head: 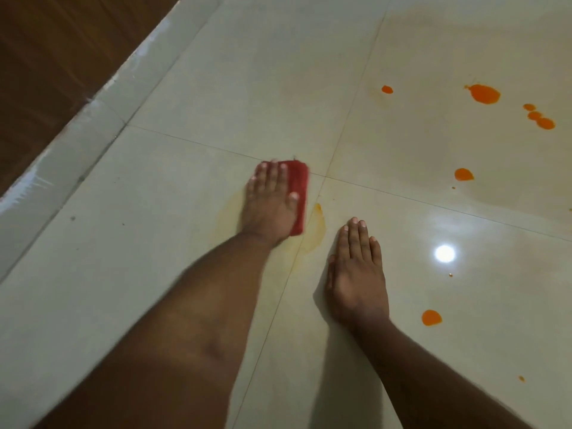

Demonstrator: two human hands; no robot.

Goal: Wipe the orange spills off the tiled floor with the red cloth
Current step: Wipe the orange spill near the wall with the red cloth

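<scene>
Cloth: the red cloth (297,196) lies folded flat on the floor (185,274), just left of where four tiles meet, its right edge and far end showing from under the left hand.
Left hand: the left hand (268,202) lies palm down on the cloth, fingers straight and close together, thumb laid along the cloth's top; it looks motion-blurred.
Smear: a pale yellow-orange smear (315,227) spreads on the floor around the cloth, with a brighter streak just right of it, between the two hands.
Right hand: the right hand (356,274) rests flat on the floor to the right of the cloth and nearer the person, fingers straight and together, holding nothing.
Spills: orange spills (484,93) dot the tiles to the right, well apart from the cloth: a large blob and a small drop at the far side, a string of three blobs beyond it, one at mid-right, one near the right wrist, and small specks.
Floor: glossy pale tiles with thin grout lines; a bright light glare (445,253) shows right of the right hand.
Edge: a tiled skirting (77,144) runs along the left, with brown wood (46,57) above it.
</scene>
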